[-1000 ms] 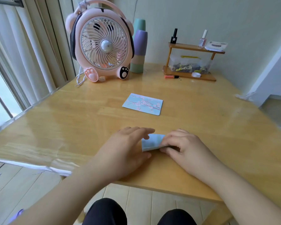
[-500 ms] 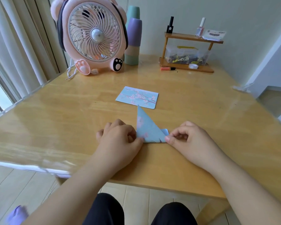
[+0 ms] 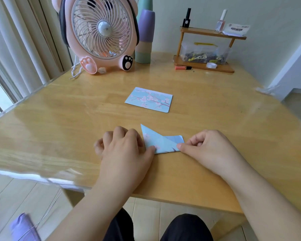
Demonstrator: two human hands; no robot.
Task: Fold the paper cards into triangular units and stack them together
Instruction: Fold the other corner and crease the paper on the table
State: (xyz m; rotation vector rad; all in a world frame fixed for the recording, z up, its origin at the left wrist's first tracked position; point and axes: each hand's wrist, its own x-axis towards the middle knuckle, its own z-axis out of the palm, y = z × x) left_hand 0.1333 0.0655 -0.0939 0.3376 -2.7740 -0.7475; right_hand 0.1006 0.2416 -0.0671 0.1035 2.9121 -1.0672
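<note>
**Q:** What differs from half a second ago?

**A:** Little has moved: the folded card (image 3: 161, 143) lies at the same spot near the front edge of the table (image 3: 59, 122), with its left flap turned up into a point. The left hand (image 3: 123, 150) now presses more flatly at the flap's left edge, and the head camera has drawn slightly closer.

**Q:** How do the hands stand?

**A:** The left hand has its fingers curled, knuckles up, thumb tip on the card's lower left edge; whether it pinches the paper or only presses cannot be told. The right hand (image 3: 207, 148) pinches the card's lower right corner between thumb and forefinger, the other fingers tucked.

**Q:** What does this mean for the task?

**A:** By judgement, the first diagonal crease is being flattened. The right end of the strip remains unfolded, so its matching flap is likely next.

**Q:** What lies farther off?

**A:** A second card (image 3: 149, 99), flat and unfolded, lies well apart toward mid-table, so no stacking has begun. Beyond it stand a pink fan (image 3: 101, 32), stacked cups (image 3: 144, 37) and a small wooden shelf (image 3: 205, 47).
</note>
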